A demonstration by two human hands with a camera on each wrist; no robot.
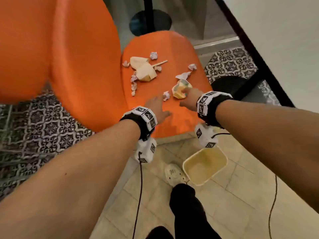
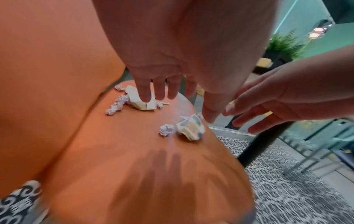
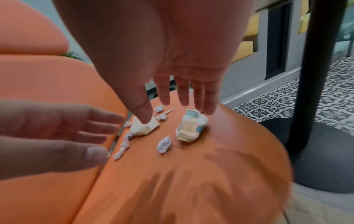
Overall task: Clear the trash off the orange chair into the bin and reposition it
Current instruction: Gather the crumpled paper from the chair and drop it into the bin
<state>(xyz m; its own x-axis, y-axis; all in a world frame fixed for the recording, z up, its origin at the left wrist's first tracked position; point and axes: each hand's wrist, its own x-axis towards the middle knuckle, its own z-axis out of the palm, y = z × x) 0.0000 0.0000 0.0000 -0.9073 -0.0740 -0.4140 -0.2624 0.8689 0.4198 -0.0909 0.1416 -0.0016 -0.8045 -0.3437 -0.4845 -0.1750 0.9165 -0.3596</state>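
Observation:
Trash lies on the orange chair seat [image 1: 155,114]. A crushed patterned paper cup [image 1: 181,89] [image 3: 191,128] sits near the seat's right side, with a small paper ball [image 1: 166,95] [image 2: 166,130] beside it. Farther back lies a crumpled cream carton [image 1: 144,69] [image 2: 141,103] with a wooden stick [image 1: 160,63] and several paper scraps around it. My right hand [image 1: 189,99] hovers open above the cup, fingers [image 3: 207,104] spread. My left hand [image 1: 158,107] is open above the seat, near the paper ball, holding nothing. The cream bin [image 1: 205,165] stands on the floor.
The chair's tall orange back [image 1: 57,54] rises at the left. A black table pole [image 3: 310,75] and its round base [image 1: 231,87] stand right of the seat. Patterned tiles [image 1: 34,128] cover the floor. My shoe [image 1: 174,173] is beside the bin.

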